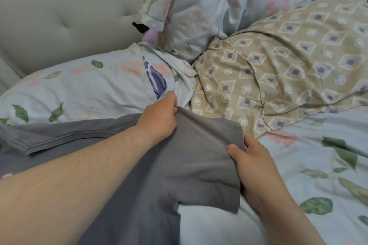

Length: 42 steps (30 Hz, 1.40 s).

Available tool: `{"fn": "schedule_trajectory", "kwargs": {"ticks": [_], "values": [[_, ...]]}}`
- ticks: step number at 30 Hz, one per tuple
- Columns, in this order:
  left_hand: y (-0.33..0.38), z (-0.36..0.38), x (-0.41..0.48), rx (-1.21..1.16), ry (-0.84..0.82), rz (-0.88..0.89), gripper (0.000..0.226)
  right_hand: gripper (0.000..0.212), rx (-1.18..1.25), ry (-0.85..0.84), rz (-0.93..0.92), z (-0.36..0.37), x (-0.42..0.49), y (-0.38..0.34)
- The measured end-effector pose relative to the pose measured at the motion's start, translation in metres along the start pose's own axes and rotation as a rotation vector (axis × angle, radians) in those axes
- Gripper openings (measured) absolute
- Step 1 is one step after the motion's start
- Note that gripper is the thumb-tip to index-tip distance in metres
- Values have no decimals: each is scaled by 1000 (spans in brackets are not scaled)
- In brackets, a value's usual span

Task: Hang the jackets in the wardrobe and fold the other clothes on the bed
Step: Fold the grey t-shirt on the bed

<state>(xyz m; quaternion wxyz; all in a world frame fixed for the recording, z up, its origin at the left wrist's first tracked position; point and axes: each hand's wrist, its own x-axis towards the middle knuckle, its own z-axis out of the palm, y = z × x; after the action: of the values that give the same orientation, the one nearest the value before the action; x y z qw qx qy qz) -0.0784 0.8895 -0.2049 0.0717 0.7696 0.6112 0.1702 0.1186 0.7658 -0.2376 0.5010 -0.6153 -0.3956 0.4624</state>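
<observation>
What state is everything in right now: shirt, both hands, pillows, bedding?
Grey cotton T-shirt: spread out, not yet folded, one sleeve held.
Left hand: pinches the sleeve's far edge.
Right hand: grips the sleeve's hem.
Beige diamond-patterned pillow: lying flat, creased.
Flat light-blue floral pillow: case gaping, purple fabric showing.
Upper light-blue floral pillow: propped at the grey headboard.
Floral bed cover: rumpled.

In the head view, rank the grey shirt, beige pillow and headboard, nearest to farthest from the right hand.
1. grey shirt, held by the right hand.
2. beige pillow, just beyond the hand.
3. headboard, far left, at the back.
</observation>
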Motion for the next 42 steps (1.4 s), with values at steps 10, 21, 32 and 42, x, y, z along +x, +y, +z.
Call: {"fn": "schedule_trajectory", "kwargs": {"ticks": [10, 21, 32, 42], "values": [[-8, 4, -119, -189, 198, 99, 38, 83, 95, -376, -54, -5, -2, 4], [-44, 27, -161, 130, -110, 19, 97, 97, 593, -548, -67, 18, -14, -14], [-59, 22, -162, -984, 355, -387, 61, 105, -128, -565, -147, 116, -44, -47], [-78, 11, -150, -1308, 328, -580, 59, 24, -499, -100, -283, 82, -65, -43]]}}
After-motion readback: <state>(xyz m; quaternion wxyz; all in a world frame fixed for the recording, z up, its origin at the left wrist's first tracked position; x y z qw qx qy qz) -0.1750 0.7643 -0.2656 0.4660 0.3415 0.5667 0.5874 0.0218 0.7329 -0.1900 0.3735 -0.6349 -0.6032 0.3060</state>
